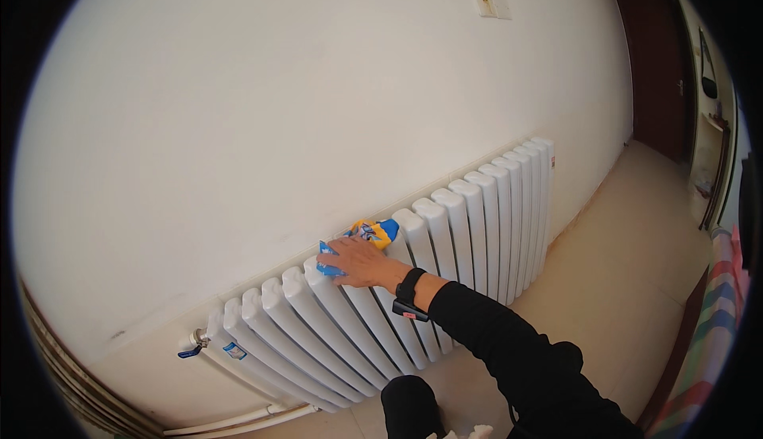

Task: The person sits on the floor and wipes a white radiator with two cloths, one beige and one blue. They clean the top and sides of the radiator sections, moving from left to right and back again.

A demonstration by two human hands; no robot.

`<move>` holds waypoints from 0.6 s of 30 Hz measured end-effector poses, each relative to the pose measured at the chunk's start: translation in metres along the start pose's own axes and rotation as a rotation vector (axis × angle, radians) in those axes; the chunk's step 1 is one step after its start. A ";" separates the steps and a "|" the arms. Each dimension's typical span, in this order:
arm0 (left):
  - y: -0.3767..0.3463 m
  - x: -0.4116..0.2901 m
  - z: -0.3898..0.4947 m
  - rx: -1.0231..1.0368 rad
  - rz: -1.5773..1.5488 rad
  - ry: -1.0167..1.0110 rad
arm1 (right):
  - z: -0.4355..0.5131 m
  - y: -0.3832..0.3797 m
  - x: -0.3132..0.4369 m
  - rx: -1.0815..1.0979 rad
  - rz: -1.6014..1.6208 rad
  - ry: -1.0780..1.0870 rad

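Note:
My right hand (359, 262) lies palm down on the top of a white column radiator (465, 200), around the middle of its length. Under and around its fingers is a crumpled blue and yellow printed cloth (381, 233). One blue corner sticks out past the fingertips, and a yellow and blue part bulges out behind the hand, against the wall. The palm hides the middle of the cloth. A black band with a small device (410, 302) is on that wrist, below a black sleeve. My left hand is out of view.
A blue-handled valve (192, 351) juts from the radiator's left end, with white pipes (250, 422) near the floor. The wall (268, 111) rises behind, with a switch plate (493, 6). A dark door (653, 69) is far right; striped fabric (709, 332) lies at right. My knee (411, 406) is below.

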State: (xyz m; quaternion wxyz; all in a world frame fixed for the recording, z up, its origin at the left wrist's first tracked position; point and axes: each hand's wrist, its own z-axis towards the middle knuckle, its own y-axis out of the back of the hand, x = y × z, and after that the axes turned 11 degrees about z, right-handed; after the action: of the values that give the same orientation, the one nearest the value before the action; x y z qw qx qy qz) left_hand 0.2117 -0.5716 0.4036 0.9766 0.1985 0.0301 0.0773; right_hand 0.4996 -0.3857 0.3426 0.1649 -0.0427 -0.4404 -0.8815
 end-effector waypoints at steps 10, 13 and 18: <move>0.022 -0.013 -0.031 0.106 -0.079 -0.154 | -0.073 0.083 -0.121 -0.233 0.003 -0.428; 0.040 -0.022 -0.046 0.168 -0.056 -0.197 | -0.084 0.088 -0.125 -0.262 -0.022 -0.420; 0.054 -0.039 -0.060 0.228 -0.001 -0.178 | -0.070 0.079 -0.108 -0.221 -0.146 -0.495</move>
State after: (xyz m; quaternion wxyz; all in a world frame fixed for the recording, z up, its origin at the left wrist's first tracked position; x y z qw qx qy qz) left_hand 0.1607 -0.5053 0.3705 0.9466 0.3142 -0.0478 0.0550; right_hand 0.6326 -0.4577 0.3362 -0.0171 -0.2427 -0.3705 -0.8964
